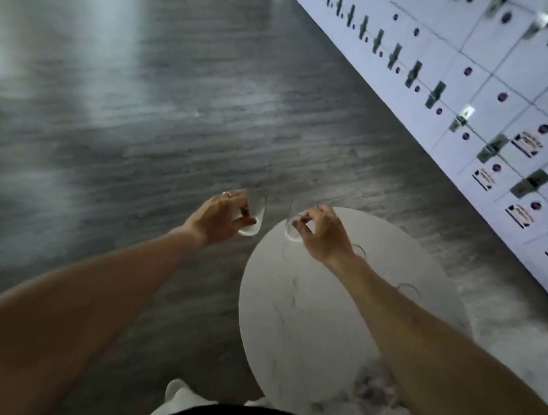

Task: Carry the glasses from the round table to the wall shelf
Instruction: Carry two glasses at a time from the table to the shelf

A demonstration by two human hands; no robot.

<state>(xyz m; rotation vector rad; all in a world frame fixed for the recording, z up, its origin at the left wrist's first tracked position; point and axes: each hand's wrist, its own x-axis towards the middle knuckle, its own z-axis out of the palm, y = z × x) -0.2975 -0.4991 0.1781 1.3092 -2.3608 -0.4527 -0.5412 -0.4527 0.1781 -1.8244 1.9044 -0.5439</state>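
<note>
Gripping clear glass [253, 215] in left hand [219, 218], second glass [292, 223] in right hand [325, 236], above round table [307, 321].

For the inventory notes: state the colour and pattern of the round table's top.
In the head view, the round table is white with faint grey marble-like veining.

Glasses at fingertips: left glass [253, 215], right glass [294, 223], clear, smooth. Round table [308, 305] beneath right fingers: white marble-look, matt. Floor [143, 119]: grey wood-grain, sheen.
</note>
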